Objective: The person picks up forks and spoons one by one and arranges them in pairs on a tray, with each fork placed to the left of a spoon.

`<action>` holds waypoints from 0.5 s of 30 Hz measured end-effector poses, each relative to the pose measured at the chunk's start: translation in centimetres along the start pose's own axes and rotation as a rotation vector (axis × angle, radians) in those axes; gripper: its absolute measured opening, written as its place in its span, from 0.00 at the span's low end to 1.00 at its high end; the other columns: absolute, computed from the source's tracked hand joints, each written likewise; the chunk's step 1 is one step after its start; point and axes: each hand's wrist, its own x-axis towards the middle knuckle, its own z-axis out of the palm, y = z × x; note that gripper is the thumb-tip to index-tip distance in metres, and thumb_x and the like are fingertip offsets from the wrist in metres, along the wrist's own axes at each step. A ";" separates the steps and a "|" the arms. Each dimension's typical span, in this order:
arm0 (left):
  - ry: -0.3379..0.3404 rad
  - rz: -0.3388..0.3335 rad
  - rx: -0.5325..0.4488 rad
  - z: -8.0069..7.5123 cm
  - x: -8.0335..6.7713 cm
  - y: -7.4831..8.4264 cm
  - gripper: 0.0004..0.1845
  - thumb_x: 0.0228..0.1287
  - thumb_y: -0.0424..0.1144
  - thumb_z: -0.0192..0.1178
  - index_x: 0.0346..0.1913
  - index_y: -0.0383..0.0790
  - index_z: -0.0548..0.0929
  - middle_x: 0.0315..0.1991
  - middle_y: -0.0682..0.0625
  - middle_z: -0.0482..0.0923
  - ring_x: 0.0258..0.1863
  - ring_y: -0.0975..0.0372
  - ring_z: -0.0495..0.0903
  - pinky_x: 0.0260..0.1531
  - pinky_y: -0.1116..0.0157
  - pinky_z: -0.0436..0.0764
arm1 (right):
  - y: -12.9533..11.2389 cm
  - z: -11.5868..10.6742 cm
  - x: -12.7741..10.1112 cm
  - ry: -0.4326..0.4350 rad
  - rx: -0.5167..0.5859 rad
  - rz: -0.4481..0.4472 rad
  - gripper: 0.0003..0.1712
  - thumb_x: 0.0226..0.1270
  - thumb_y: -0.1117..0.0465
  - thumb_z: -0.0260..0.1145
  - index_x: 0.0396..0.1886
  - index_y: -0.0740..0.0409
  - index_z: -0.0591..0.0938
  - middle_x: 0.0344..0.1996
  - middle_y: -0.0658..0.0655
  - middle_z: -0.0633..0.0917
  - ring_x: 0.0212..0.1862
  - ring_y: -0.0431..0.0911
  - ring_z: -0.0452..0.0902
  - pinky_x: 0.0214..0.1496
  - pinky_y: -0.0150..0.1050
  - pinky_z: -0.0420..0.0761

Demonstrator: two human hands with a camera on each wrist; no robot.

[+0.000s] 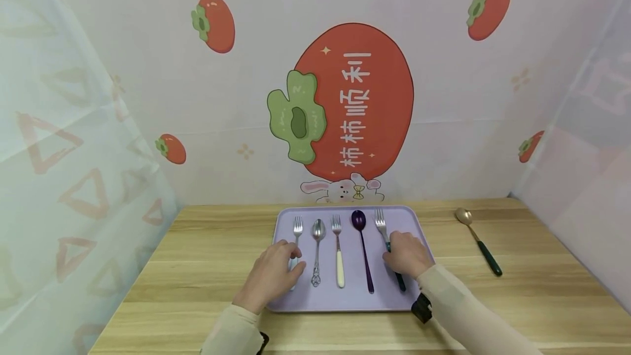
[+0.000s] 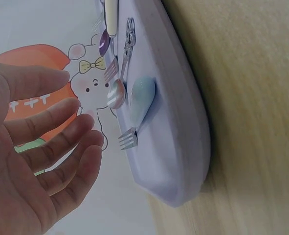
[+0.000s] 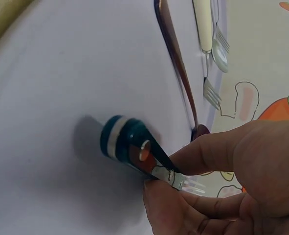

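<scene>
5 utensils are laid on the tray point(image 1: 394, 301); the green fork point(image 3: 129, 147) is pinched by the right hand point(image 1: 406, 255), the left hand point(image 2: 32, 156) is held open, and 1 spoon point(image 1: 478, 241) is left on the tabletop point(image 1: 517, 300).

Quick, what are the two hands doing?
Left hand: open, fingers straight, holding nothing.
Right hand: pinching the dark green-handled fork.

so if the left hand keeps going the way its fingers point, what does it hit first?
Probably the pale blue-handled fork on the purple tray. The left hand hovers open over its handle, fingers aimed along it; how high above is unclear.
</scene>
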 end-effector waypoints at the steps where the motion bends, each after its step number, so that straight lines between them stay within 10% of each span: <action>1: 0.000 0.000 0.001 0.0 0.0 0.0 0.09 0.60 0.38 0.71 0.39 0.37 0.86 0.36 0.49 0.81 0.34 0.61 0.77 0.37 0.58 0.79 | 0.1 0.1 0.1 0.004 -0.003 0.000 0.10 0.60 0.66 0.66 0.25 0.61 0.73 0.20 0.58 0.76 0.22 0.50 0.74 0.22 0.42 0.74; 15: -0.003 0.003 -0.001 0.0 0.0 0.3 0.08 0.60 0.38 0.71 0.38 0.37 0.85 0.36 0.48 0.81 0.34 0.61 0.77 0.37 0.58 0.80 | -0.1 0.7 0.3 0.021 -0.015 0.010 0.10 0.59 0.66 0.66 0.24 0.61 0.72 0.20 0.59 0.75 0.21 0.51 0.74 0.21 0.42 0.73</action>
